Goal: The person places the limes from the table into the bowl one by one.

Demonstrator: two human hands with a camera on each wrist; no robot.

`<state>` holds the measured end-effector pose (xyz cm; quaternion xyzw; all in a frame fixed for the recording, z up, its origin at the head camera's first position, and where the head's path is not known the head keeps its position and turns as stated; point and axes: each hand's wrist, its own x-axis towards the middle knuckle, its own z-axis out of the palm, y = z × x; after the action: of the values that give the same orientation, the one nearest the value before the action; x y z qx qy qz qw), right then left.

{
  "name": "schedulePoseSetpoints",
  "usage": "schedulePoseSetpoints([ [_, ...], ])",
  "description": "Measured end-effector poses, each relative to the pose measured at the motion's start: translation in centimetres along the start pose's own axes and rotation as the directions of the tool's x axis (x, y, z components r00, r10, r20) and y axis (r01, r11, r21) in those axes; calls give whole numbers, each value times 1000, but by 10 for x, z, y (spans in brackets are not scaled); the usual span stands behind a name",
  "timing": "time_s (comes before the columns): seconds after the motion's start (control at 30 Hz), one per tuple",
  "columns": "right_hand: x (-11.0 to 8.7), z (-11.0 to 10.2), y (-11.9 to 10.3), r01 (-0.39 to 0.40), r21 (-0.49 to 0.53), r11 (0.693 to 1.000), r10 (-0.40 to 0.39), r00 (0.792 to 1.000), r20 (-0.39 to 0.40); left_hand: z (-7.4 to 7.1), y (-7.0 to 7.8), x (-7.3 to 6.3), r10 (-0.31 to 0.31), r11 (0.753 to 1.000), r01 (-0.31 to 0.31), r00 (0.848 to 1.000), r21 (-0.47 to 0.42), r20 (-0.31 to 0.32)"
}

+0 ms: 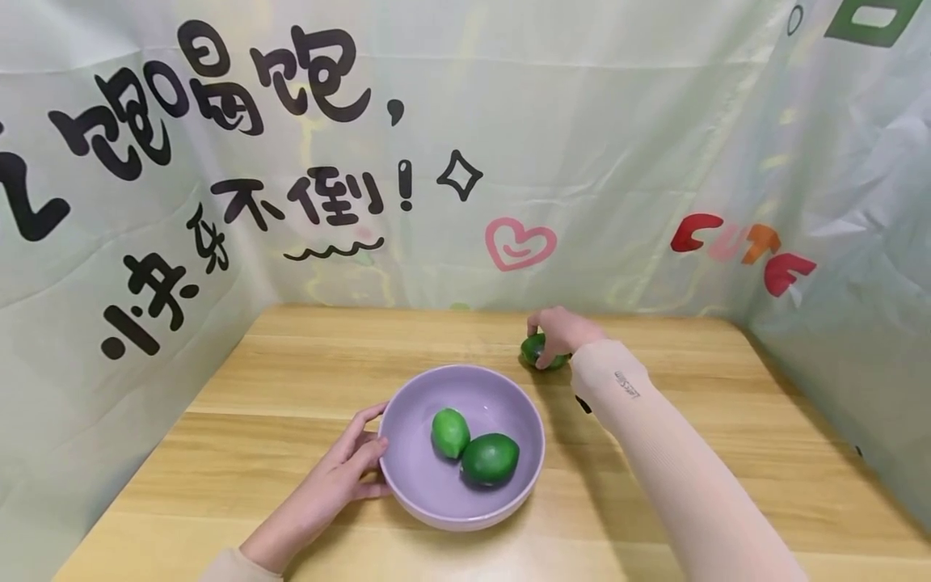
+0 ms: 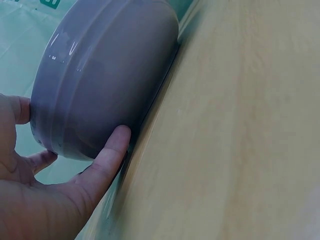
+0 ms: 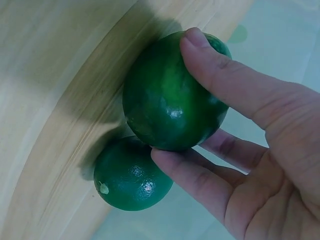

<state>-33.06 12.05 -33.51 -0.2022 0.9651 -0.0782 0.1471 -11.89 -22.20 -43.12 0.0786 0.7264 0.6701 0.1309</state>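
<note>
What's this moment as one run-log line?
Right hand: grips green fruit | Beside it: second green fruit | Left hand: touches purple bowl | In bowl: two more green fruits

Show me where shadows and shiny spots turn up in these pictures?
Head view: bright, with a shadow beside the right sleeve on the table; left wrist view: dimmer, bluish, small white glints on the bowl; right wrist view: also bluish, pale highlights on the held fruit and second fruit, shadows on the wood.
</note>
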Motion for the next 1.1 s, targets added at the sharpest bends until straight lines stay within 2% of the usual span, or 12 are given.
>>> schedulePoseSetpoints([
  [0.2, -2, -3, -3, -17, -25, 1000, 17, 1000, -7, 1, 2, 1, -1, 1000, 1, 1000, 7, 2],
  [0.6, 5, 4, -9, 4, -97, 995, -6, 1000, -18, -1, -3, -1, -14, 1000, 14, 1000, 1, -11],
  [1.1, 3, 5, -9, -28, -78, 997, 24, 999, -42, -2, -1, 1, -6, 1000, 6, 1000, -1, 1],
])
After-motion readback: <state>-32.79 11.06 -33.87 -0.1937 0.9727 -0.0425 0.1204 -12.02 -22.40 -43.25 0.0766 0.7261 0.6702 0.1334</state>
